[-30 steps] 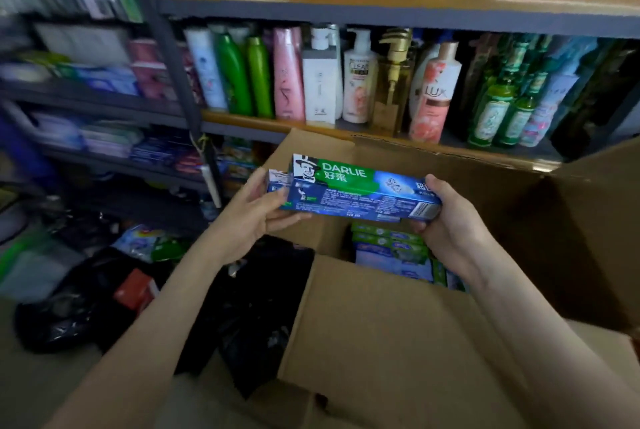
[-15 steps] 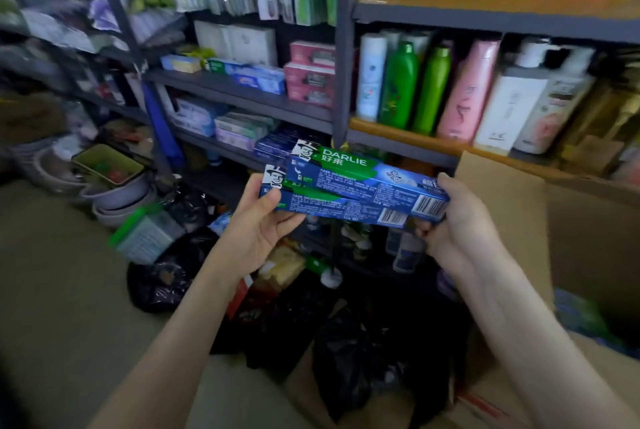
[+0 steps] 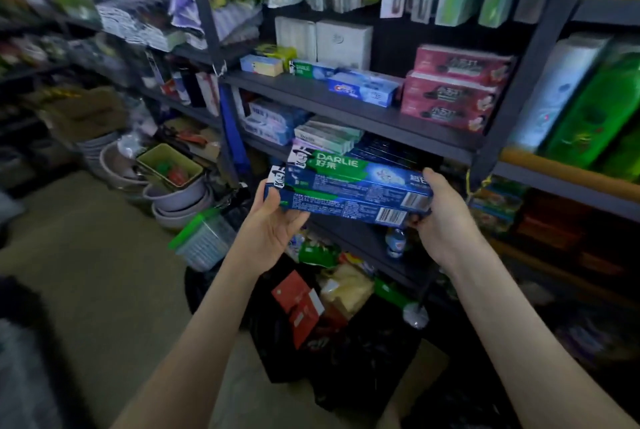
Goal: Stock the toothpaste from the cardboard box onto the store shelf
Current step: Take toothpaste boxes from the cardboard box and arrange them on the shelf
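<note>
— Hands doing what?
— Left hand and right hand are each gripping an end of two stacked Darlie toothpaste boxes.
— Where are the boxes sitting?
— They are hovering at centre, in front of the dark shelf, with Crest cartons at twelve o'clock.

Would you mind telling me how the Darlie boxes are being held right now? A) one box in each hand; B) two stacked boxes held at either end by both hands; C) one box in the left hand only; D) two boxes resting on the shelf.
B: two Darlie boxes lie stacked, the left hand at one end, the right hand at the other.
</note>
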